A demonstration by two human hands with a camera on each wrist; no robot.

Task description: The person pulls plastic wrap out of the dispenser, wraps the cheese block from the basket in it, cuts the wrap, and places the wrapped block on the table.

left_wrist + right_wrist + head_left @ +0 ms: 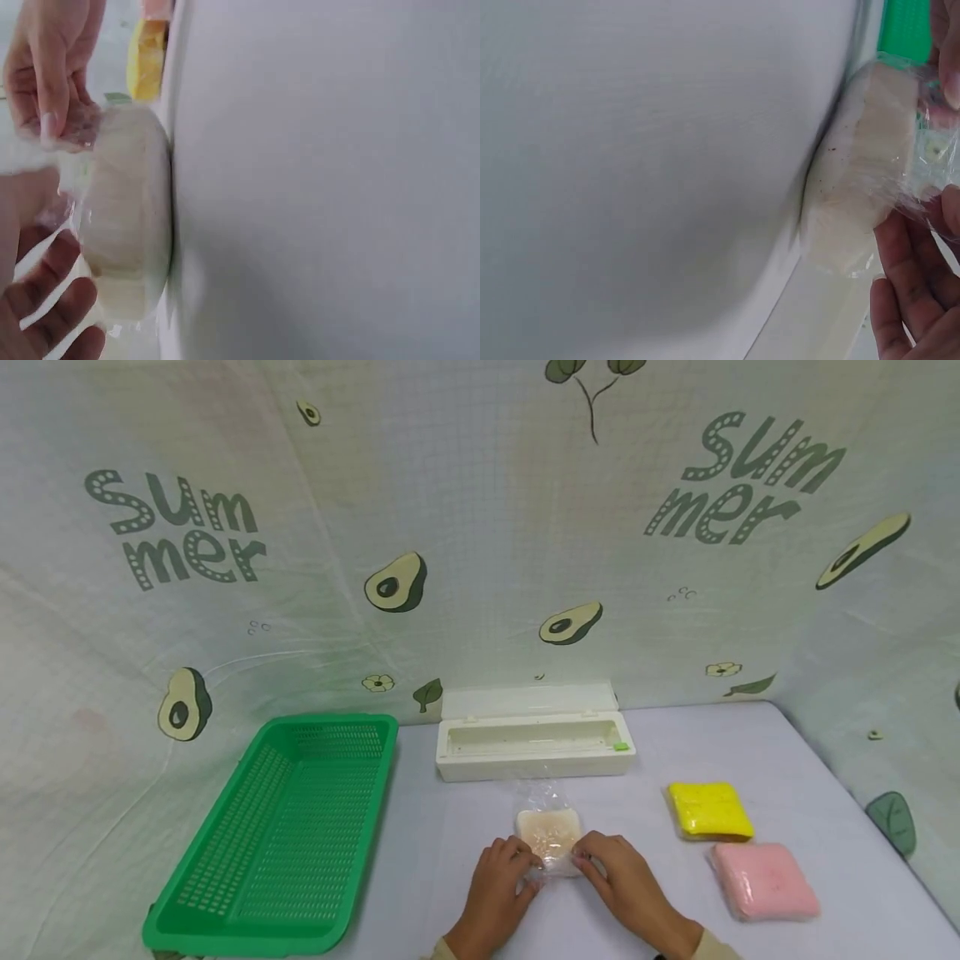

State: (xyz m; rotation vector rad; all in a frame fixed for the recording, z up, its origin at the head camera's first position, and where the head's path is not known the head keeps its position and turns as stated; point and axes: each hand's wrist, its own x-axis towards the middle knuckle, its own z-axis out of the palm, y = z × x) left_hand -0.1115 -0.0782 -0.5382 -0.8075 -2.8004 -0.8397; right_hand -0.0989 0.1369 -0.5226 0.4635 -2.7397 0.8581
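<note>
A pale beige and white block (pixel 550 833) in clear plastic film lies on the table between the two hands. My left hand (pixel 495 883) pinches the film at the block's near left edge, with its other fingers loosely bent beside the block in the left wrist view. At the near right edge, my right hand (pixel 624 878) pinches the same clear film (pixel 930 161) between thumb and forefinger. In the right wrist view the film stretches up from the block's side to the fingers, and small dark specks show on the block.
A green basket (pixel 360 860) stands at the left. Behind the block is a long white box (pixel 536 768) with its lid raised and a small green piece (pixel 621 747) at its right end. On the right lie a yellow packet (pixel 710 810) and a pink packet (pixel 767 881).
</note>
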